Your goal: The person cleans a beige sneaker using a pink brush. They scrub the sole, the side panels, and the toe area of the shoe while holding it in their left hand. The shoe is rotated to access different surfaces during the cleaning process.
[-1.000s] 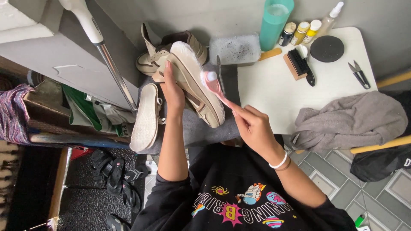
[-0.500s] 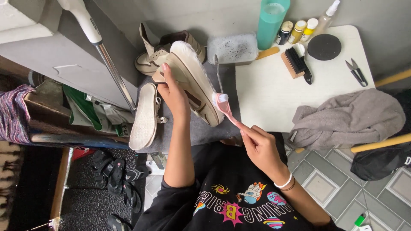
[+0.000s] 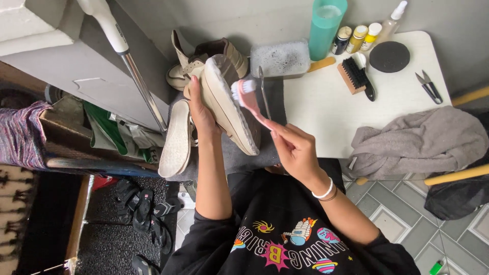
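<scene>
Two hands: both busy.
Right hand (image 3: 295,150): my fingers pinch the pink toothbrush (image 3: 249,99); its bristles have climbed from mid-sole to the toe end.
Left hand (image 3: 201,109): fingers wrapped round the shoe (image 3: 226,102), sole up.
Meaning: scrubbing has moved toeward.
Table (image 3: 326,109): brush (image 3: 356,76) lies unused.

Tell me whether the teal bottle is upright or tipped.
Upright: the teal bottle stands on the white table, seen from above beside the small bottles.
</scene>
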